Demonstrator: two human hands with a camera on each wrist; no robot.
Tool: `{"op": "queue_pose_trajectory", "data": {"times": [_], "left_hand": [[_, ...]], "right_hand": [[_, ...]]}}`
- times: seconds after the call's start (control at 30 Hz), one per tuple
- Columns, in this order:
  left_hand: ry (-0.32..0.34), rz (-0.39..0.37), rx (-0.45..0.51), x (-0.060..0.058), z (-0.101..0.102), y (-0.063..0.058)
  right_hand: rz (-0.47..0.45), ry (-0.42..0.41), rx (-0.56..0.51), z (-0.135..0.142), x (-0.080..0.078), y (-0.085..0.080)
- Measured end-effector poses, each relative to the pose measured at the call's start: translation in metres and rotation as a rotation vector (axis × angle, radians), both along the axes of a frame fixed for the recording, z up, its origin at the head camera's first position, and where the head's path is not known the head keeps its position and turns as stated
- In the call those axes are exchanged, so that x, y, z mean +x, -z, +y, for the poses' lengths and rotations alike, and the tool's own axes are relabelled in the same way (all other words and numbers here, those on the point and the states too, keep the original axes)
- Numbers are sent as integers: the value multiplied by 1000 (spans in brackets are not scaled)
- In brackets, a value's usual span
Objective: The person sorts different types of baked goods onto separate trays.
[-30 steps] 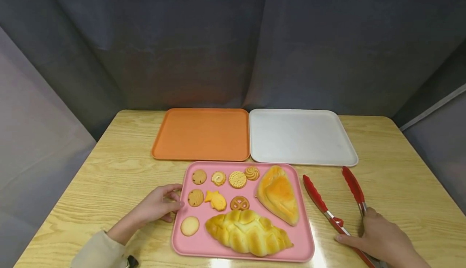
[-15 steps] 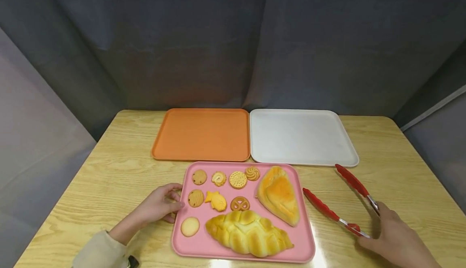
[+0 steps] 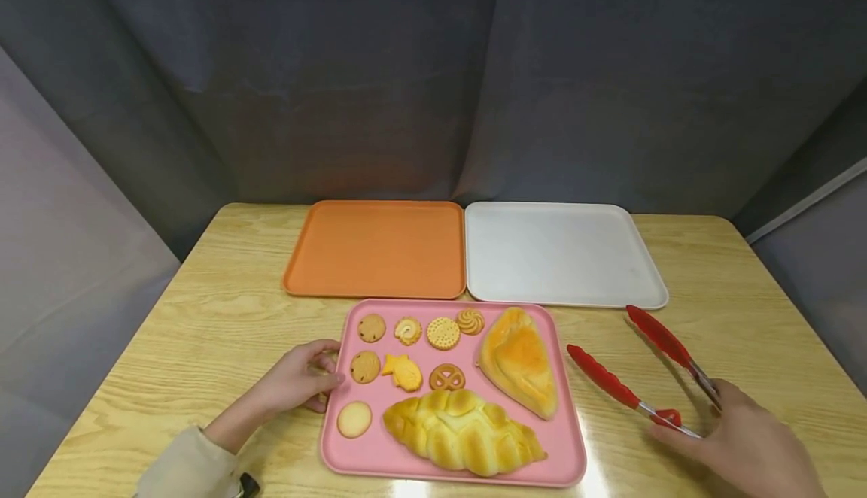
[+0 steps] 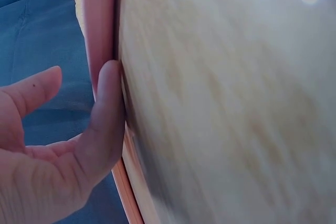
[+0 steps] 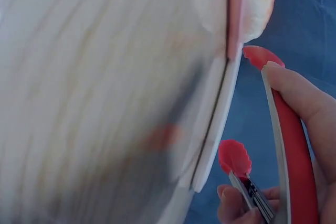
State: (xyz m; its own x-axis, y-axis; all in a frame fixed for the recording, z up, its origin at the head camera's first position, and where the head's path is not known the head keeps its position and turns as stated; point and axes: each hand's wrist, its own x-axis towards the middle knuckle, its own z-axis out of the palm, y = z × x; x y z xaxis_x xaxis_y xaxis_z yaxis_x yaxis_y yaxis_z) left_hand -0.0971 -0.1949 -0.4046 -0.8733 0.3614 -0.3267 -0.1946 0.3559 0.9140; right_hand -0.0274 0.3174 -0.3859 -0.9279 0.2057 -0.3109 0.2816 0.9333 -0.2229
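My left hand (image 3: 298, 379) is at the left edge of a pink tray (image 3: 569, 468), its fingers loosely bent. In the left wrist view, one fingertip (image 4: 109, 74) touches the tray's side and another digit stands apart from it. My right hand (image 3: 752, 438) grips red-and-silver tongs (image 3: 606, 379), whose arms are spread with nothing between the tips. The tips point away from me, right of the tray. On the tray lie a braided bread loaf (image 3: 463, 434), a triangular pastry (image 3: 518, 362), a pretzel cookie (image 3: 447, 378), a fish-shaped cookie (image 3: 404, 372) and several round cookies (image 3: 354, 419).
Behind the pink tray, an orange tray (image 3: 379, 250) and a white tray (image 3: 562, 253) lie side by side with nothing on them. All stand on a wooden table (image 3: 223, 317). A dark curtain (image 3: 406, 84) hangs behind the far edge.
My right hand has moved to the right with the tongs, whose handle ends are now hidden behind it. The tong tips have come slightly closer together. My left hand and the trays stay in place.
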Motion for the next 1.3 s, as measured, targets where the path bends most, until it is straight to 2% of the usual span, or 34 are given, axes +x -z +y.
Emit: {"op": "queue_pose_trajectory", "data": {"times": [0.27, 0.37, 0.6, 0.93, 1.2, 1.3], "left_hand": [[-47, 0, -40, -1, 2, 1], [-48, 10, -43, -3, 1, 3], [-36, 28, -55, -8, 2, 8], [-57, 44, -103, -8, 7, 5], [-62, 43, -120, -7, 7, 4], [-68, 44, -125, -7, 7, 4]], "right_hand": [[163, -48, -2, -7, 11, -8], [155, -62, -11, -13, 13, -9], [45, -57, -23, -31, 10, -13], [83, -110, -37, -49, 13, -14], [-20, -94, -47, -63, 8, -13], [-6, -105, -47, -68, 8, -12]]}}
